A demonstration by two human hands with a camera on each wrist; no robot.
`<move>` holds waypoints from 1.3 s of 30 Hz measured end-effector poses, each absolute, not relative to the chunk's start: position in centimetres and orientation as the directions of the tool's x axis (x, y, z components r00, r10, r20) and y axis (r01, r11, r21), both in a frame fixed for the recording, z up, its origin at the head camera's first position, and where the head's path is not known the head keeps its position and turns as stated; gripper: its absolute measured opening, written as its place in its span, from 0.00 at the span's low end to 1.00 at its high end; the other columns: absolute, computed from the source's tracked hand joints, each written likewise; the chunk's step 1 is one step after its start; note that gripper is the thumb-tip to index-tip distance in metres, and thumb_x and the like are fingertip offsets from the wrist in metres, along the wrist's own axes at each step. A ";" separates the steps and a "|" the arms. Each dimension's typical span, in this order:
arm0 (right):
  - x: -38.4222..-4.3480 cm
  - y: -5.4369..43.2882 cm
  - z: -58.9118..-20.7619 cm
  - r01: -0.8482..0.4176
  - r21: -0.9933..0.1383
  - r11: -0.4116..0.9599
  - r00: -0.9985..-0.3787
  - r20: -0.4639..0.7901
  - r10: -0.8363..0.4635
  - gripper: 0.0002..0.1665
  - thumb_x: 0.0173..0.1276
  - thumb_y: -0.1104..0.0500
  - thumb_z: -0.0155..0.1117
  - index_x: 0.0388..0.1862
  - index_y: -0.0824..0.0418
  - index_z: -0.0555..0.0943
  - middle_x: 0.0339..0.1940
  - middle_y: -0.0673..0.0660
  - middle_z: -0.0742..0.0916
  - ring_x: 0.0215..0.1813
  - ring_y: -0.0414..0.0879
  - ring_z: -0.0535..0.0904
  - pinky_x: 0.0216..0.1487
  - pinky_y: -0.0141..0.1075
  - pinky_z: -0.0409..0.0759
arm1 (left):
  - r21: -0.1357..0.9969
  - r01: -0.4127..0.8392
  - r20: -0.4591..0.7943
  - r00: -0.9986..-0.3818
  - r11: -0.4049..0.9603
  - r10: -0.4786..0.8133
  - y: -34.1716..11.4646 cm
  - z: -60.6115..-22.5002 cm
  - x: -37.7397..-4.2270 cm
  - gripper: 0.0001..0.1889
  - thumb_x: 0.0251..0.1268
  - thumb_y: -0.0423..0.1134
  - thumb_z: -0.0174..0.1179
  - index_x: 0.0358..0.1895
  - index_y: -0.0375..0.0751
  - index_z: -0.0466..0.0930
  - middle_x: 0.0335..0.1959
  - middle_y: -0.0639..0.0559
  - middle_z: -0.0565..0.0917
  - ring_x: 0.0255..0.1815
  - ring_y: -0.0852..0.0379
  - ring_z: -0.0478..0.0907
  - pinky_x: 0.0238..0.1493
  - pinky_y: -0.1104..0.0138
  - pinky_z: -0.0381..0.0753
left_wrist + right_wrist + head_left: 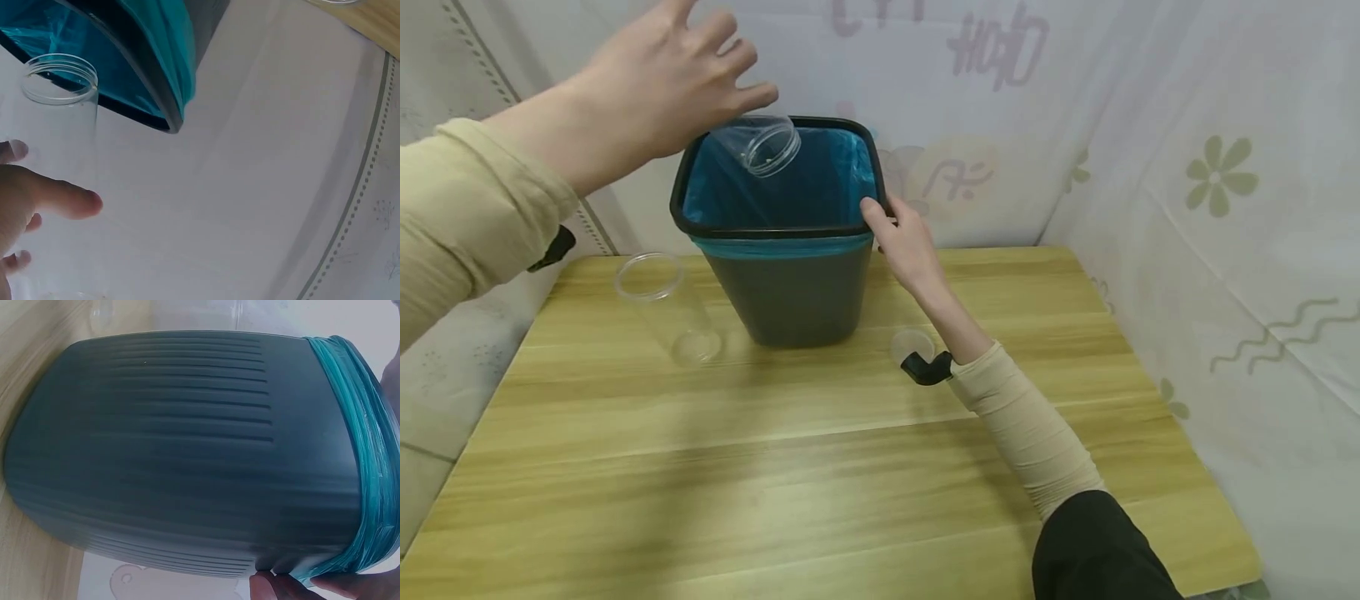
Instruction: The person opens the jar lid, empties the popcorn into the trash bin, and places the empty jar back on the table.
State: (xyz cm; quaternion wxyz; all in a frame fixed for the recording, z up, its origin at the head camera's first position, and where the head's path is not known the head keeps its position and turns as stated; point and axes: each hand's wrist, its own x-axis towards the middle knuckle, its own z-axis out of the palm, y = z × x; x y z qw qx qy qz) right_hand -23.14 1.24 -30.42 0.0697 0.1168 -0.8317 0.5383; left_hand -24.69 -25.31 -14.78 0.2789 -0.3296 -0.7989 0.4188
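Observation:
My left hand [673,87] grips a clear plastic jar [765,148], tilted with its open mouth down over the trash bin [790,292]. A few small bits show inside the jar near its mouth; in the left wrist view the thumb [72,200] lies along the jar's side. The dark grey bin stands upright, lined with a teal bag [775,247] tucked under its black rim [760,232]. On the bin's right side my right hand [908,247] holds the rim, thumb on top and the other fingers mostly hidden beneath.
A second clear jar [673,312], open at the top, stands on the wooden table [760,467] left of the bin. A round clear lid [910,342] lies near the right wrist. White printed cloth [1217,267] hangs behind the table and along its sides.

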 end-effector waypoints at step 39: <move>-22.8 0.4 -30.3 -0.269 -0.875 0.404 -0.963 0.237 -0.129 0.26 0.77 0.34 0.49 0.54 0.51 0.80 0.50 0.55 0.86 0.42 0.51 0.81 0.43 0.42 0.79 | -0.899 0.280 0.096 -0.625 0.337 0.774 -25.8 -15.0 -24.0 0.46 0.43 0.24 0.78 0.71 0.40 0.68 0.64 0.26 0.73 0.69 0.31 0.68 0.82 0.41 0.54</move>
